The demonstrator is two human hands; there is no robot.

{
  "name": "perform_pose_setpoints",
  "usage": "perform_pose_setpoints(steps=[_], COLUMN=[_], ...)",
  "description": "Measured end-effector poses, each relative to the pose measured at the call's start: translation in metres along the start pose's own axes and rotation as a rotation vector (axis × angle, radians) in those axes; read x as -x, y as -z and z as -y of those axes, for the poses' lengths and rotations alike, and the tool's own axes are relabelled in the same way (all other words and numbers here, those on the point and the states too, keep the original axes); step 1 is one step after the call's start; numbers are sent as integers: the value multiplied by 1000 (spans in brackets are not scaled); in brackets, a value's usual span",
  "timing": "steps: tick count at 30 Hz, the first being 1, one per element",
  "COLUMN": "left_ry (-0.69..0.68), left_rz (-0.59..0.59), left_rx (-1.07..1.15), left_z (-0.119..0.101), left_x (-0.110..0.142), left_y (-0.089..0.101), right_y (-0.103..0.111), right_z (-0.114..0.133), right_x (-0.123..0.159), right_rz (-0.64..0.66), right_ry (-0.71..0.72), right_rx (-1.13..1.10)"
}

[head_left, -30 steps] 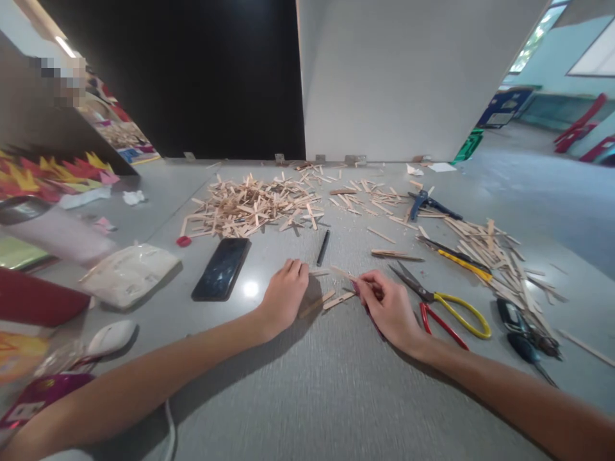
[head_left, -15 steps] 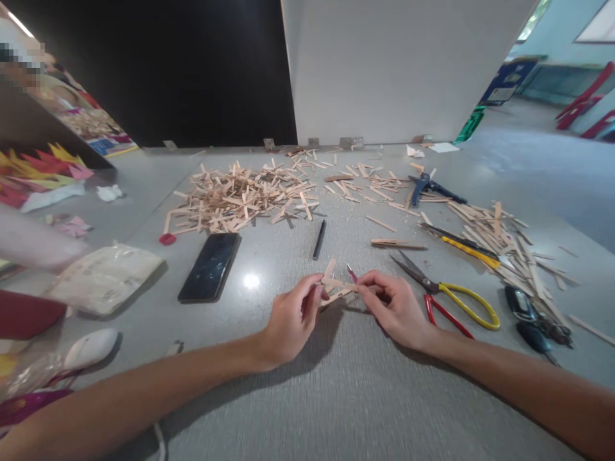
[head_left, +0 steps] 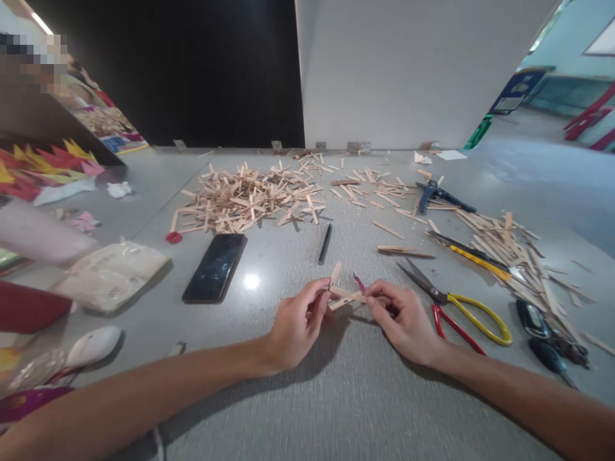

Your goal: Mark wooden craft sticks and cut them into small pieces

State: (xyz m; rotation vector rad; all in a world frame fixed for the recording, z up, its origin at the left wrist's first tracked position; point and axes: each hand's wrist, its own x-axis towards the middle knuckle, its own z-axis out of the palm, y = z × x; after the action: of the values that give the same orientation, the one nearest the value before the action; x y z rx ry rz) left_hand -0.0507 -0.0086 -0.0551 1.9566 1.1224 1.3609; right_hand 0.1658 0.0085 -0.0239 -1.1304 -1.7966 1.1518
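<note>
My left hand (head_left: pixel 298 330) is closed, its thumb and fingertips pinching a small piece made of crossed flat wooden sticks (head_left: pixel 337 274). From the other side, my right hand (head_left: pixel 406 320) pinches the end of a short stick that lies against this piece. A slim purple tool with a pointed metal tip (head_left: pixel 358 280) is also tucked in the right hand; its kind is unclear. The piece is held just above the table. Beyond the hands lies a black pen (head_left: pixel 325 244). Scissors with one yellow and one red handle (head_left: pixel 439 297) rest beside the right hand.
A heap of wooden sticks (head_left: pixel 250 195) spreads at the back, with more sticks (head_left: pixel 523 256) at right. Also lying about are a phone (head_left: pixel 214 267), a yellow cutter (head_left: pixel 480 261), blue-handled pliers (head_left: pixel 430 192), keys (head_left: pixel 533 318), a white mouse (head_left: pixel 94 346) and a plastic packet (head_left: pixel 115 275).
The view has swung slightly, so things appear further right. Both hands keep their hold, and the stick in the right hand now sits across the left hand's piece at a slightly different angle.
</note>
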Motion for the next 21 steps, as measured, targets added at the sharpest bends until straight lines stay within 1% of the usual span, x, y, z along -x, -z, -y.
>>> perform_pose_setpoints(steps=[5, 12, 16, 21], left_ry=[-5, -93, -120, -198], left_rz=[11, 17, 21, 32], left_rx=[26, -67, -69, -85], left_z=[-2, 0, 1, 4], left_x=[-3, -5, -4, -3], left_y=[2, 4, 5, 5], right_y=[0, -2, -2, -1], right_z=[2, 3, 4, 3], right_x=[0, 1, 2, 3], right_rz=[-19, -67, -71, -69], right_ry=[-12, 32, 59, 112], right_rx=[-10, 13, 32, 80])
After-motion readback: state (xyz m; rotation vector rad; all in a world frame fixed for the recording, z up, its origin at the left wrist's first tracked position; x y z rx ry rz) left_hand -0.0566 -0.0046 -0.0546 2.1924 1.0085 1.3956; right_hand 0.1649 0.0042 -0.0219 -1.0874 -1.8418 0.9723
